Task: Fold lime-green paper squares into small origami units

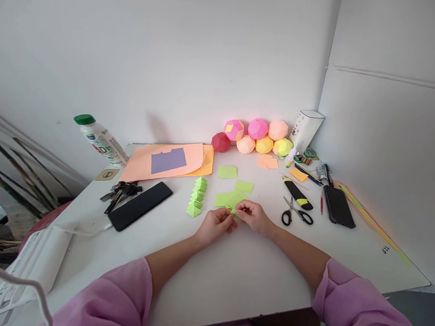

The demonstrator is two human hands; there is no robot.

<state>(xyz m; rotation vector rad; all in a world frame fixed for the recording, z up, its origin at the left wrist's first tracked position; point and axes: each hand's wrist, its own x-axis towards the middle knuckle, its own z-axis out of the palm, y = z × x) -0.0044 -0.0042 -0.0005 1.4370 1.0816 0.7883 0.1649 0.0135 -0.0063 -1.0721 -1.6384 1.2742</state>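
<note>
green paper (234, 208) pinched between both hands' closed fingertips.

One head-worn camera looks forward and down, fairly near, over the white table (217, 281).

"220" on the table's (355, 253) edge

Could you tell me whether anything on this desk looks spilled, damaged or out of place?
Nothing stands out. Both hands pinch a small green paper piece; folded green units sit in a tidy row, the paper balls are grouped by the wall, and the scissors lie flat.
</note>
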